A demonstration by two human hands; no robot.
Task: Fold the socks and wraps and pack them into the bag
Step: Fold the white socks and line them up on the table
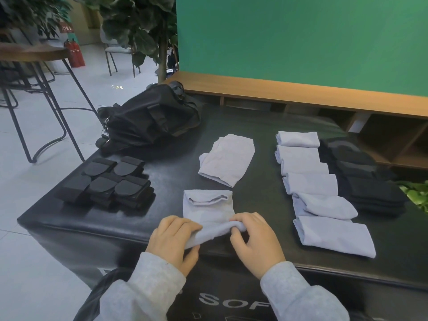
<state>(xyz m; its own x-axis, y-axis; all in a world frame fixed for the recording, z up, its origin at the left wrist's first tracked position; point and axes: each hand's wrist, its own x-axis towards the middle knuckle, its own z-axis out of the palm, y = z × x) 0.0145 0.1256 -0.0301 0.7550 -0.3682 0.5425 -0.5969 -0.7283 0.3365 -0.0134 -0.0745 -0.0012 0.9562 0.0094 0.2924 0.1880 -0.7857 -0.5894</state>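
Grey-sleeved arms reach in from the near edge, and both hands, left (172,237) and right (254,239), curl their fingers round the near end of a pale sock (208,210), rolling it up off the table (254,198). Just beyond the grip lies another folded sock (228,158); to its right run rows of folded pale socks (310,179) and black socks (368,179), to its left the wraps (108,181). Folding looks nearly done, but the bag (148,117), far left, sits slumped, so packing seems still to come.

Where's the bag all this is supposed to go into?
The black bag lies at the table's far left corner in the head view, just beyond the folded black wraps and left of the grey socks.
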